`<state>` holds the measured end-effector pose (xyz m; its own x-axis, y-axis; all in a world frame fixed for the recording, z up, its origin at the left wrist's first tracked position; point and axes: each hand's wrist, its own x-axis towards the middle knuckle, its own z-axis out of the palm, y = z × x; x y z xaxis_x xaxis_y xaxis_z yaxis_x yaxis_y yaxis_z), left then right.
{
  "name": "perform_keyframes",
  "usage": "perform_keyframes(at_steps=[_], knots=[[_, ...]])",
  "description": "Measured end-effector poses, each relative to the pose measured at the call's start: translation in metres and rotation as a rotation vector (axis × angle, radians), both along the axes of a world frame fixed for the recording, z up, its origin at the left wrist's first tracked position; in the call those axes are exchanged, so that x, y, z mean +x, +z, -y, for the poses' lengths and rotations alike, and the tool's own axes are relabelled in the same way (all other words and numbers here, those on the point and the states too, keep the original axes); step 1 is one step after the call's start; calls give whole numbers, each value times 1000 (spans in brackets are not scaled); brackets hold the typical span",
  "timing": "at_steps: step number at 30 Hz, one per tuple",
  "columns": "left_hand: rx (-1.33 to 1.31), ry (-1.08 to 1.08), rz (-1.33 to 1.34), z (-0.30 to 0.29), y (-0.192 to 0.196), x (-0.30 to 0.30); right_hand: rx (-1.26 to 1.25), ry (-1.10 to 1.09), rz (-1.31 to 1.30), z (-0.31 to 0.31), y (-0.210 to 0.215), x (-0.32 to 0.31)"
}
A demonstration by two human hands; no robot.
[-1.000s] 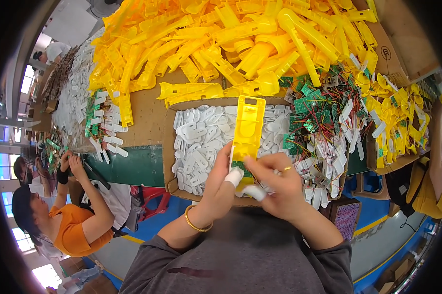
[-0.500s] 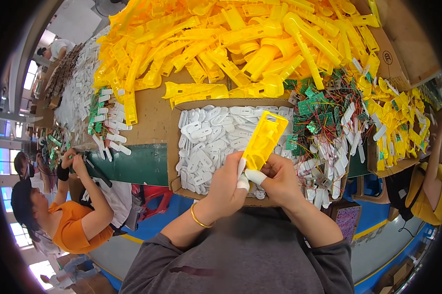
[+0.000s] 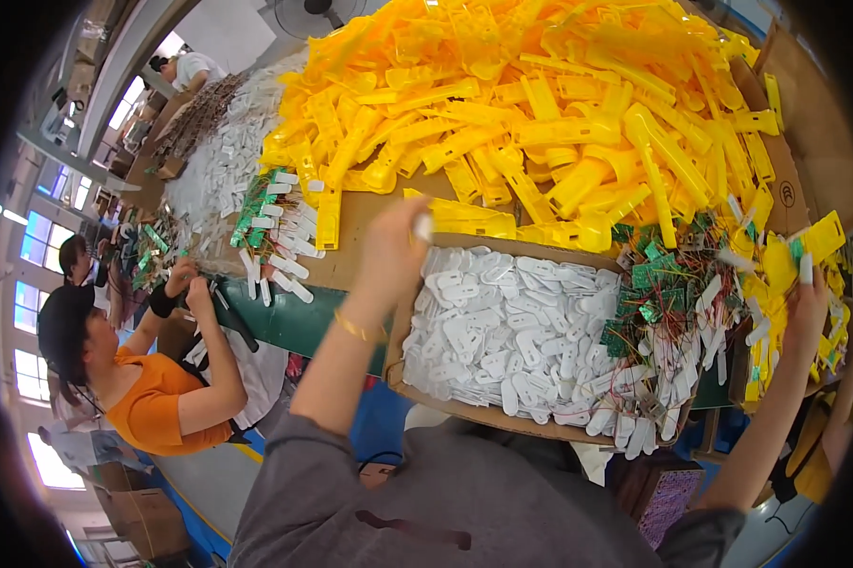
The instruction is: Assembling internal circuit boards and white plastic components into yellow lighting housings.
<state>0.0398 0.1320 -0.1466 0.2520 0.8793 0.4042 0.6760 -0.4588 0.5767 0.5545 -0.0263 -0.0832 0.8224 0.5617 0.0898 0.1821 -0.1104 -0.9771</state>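
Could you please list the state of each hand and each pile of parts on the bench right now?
left hand: raised, reaching toward the yellow housings, grip blurred
right hand: out at the right, beside a yellow piece, hold unclear
yellow housings: heaped loosely
white parts: piled in cardboard tray
green circuit boards: tangled with wires

The person's left hand [image 3: 393, 241] is reaching far over the yellow plastic housings [image 3: 540, 114]. The right hand [image 3: 809, 298] is stretching right, near a box of white parts [image 3: 511, 331].
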Motion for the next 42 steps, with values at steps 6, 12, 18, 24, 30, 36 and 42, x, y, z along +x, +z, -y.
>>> perform_keyframes(at_steps=[6, 12, 18, 24, 30, 36, 42], knots=[[-77, -418, -343, -108, -69, -42, 134, 320, 668, -11, -8, -93], [-119, -252, -993, -107, -28, -34, -140, 1011, 609, -16, -66, -263], [-326, 36, -162, -64, -7, -67, -221, 1119, 1036, -48, -103, -295], [-859, -163, 1298, 56, 5, -70, -185, 1225, 1147, -51, -97, -300], [-903, -21, 978, 131, -3, -58, -131, 1134, 969, -33, -69, -295], [-602, 160, 314, 76, -24, -59, -371, 1038, 705, -3, -62, -288], [-518, 92, 470, 84, -43, -75, -284, 1032, 169, 13, -68, -288]])
